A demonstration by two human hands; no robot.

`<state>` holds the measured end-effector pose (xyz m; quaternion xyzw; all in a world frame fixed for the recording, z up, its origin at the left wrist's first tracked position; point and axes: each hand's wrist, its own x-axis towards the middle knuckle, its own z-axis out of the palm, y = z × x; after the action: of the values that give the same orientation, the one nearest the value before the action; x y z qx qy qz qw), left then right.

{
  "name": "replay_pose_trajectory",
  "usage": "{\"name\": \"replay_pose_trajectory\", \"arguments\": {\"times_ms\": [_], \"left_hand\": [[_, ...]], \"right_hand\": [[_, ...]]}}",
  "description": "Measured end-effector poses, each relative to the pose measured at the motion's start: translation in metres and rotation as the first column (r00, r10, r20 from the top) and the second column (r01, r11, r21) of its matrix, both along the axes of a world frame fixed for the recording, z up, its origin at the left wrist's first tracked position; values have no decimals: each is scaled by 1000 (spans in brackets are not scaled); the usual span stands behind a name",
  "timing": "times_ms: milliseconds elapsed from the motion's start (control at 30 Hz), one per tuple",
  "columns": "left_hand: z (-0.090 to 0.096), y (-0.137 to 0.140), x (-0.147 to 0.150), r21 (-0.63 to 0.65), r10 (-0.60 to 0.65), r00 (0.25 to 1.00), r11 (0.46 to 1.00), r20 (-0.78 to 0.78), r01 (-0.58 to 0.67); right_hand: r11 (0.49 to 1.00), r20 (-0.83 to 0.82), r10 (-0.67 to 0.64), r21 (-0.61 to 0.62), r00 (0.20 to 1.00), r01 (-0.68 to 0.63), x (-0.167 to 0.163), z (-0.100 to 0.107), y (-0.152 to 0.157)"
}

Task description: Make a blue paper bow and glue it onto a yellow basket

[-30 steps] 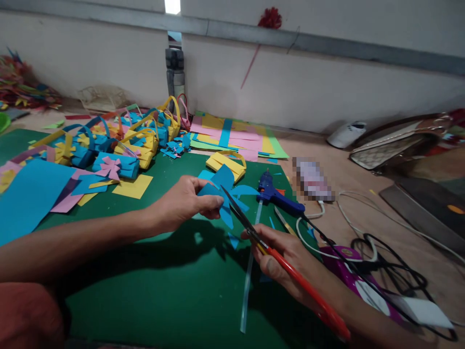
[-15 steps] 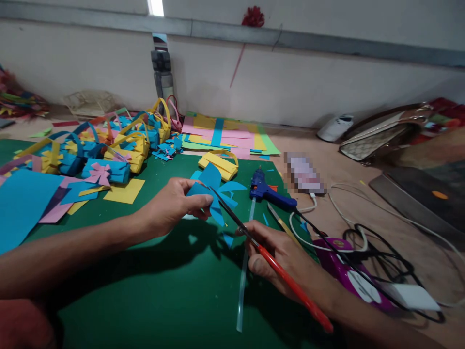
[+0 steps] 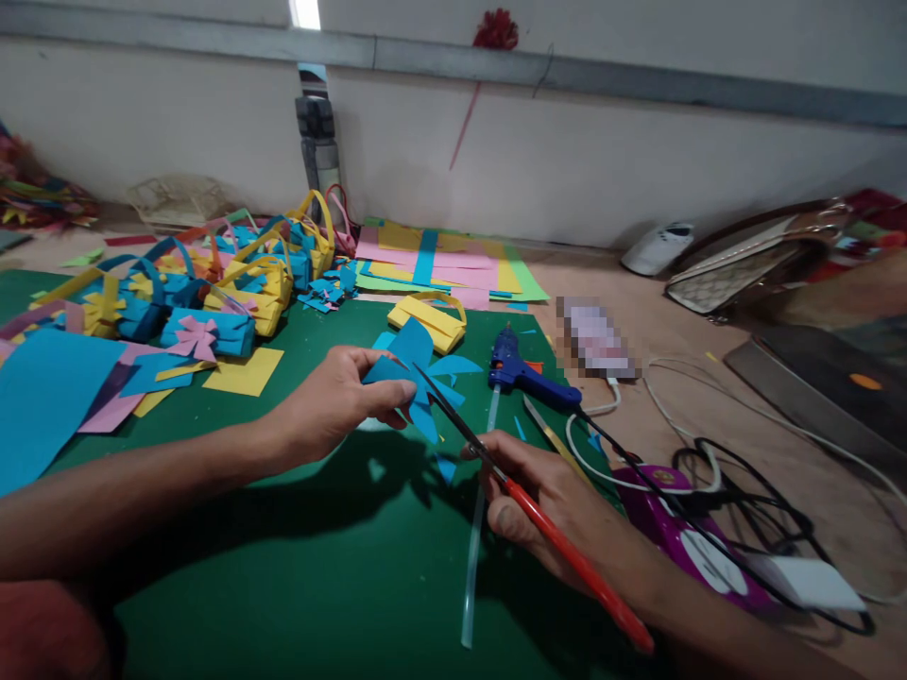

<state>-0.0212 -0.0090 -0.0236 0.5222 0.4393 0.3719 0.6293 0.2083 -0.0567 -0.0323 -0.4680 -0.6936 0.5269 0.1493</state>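
Observation:
Between the thumb and fingers of my left hand is a blue paper flower with several pointed petals, held above the green mat. My right hand grips scissors with red handles. Their dark blades reach up and left to the flower and lie against its petals; whether they are parted is hard to see. A small blue paper scrap lies below the flower. Just behind it sits a small yellow paper bag.
A blue glue gun with a clear glue stick lies to the right, beside a cutter knife. Cables, a purple device and a blurred phone are farther right. Several paper bags and coloured sheets fill the left.
The hands, flower and scissors are almost where they were; the blades have shifted very slightly against the petals. The view has moved a little.

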Motion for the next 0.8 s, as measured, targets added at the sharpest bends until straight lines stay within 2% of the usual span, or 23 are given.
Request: {"name": "replay_pose_trajectory", "arguments": {"times_ms": [233,667,800], "left_hand": [[6,2,8,-3,3,1000,1000,-8,-3],[6,3,8,-8,-11,1000,1000,-2,11],[8,2,8,-3,-4,998,1000,-57,4]], "right_hand": [[995,-47,71,77,996,-67,5,0,2],[997,-64,59,51,996,-56,9,-2,0],[996,-42,53,71,998,-49,9,-2,0]]}}
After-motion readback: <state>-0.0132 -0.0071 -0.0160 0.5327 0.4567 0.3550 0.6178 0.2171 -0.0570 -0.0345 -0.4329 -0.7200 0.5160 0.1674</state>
